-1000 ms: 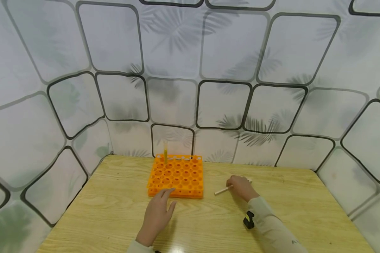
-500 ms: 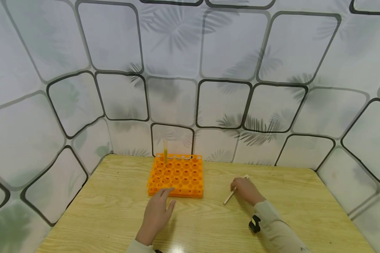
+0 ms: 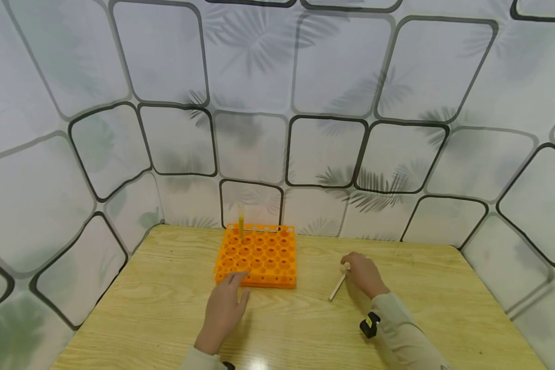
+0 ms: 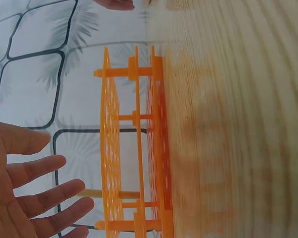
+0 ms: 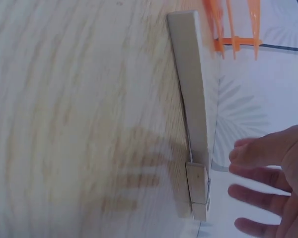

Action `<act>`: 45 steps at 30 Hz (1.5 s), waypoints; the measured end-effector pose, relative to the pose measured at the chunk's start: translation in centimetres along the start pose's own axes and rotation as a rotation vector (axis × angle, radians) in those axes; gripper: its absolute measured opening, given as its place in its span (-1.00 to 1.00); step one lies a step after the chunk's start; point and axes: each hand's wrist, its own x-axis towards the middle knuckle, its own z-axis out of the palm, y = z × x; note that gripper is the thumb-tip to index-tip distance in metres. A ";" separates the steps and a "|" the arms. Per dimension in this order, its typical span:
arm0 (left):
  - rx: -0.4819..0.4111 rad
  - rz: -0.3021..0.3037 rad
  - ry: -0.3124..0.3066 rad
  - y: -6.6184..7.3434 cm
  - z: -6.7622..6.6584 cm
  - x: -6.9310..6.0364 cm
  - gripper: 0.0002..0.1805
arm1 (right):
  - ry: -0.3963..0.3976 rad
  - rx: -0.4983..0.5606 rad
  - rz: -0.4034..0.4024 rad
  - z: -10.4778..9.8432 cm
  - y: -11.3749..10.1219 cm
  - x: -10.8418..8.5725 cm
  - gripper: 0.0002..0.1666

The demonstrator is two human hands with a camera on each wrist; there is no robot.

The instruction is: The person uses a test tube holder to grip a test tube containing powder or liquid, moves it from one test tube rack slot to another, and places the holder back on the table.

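Observation:
On the table to the right of the rack lies a wooden test tube clamp (image 3: 336,290), with a long flat handle and a short spring jaw. My right hand (image 3: 364,272) hovers at its far end. In the right wrist view a gap separates my loosely bent fingers (image 5: 258,153) from the clamp. The orange test tube rack (image 3: 259,254) holds one test tube (image 3: 241,227) of yellow liquid, upright in its back left part. My left hand (image 3: 223,308) is at the rack's front edge with its fingers spread, and the left wrist view shows nothing in it.
The wooden table (image 3: 157,308) carries the rack near its back edge. A patterned curtain-like wall (image 3: 324,154) encloses the back and both sides. A dark wrist device (image 3: 370,325) sits on the right sleeve.
The clamp has swung round so its handle end points more toward me. My right hand has let go of it and risen off it. My left hand has shifted slightly left.

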 end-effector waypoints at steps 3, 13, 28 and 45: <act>-0.004 -0.013 0.039 -0.8 0.1 0.3 -0.62 | 0.016 -0.010 0.058 -0.1 -0.2 0.1 -0.81; -0.035 -0.067 0.124 -3.3 0.2 1.9 -0.60 | 0.085 -0.017 0.224 1.0 -0.3 0.3 -0.80; -0.237 -0.292 -0.042 -5.4 0.4 2.7 -0.31 | 0.038 0.024 0.342 1.5 -1.1 0.0 -0.56; -0.473 -0.435 -0.088 -6.8 1.2 2.7 -0.42 | -0.026 0.096 0.382 1.8 -1.2 0.0 -0.36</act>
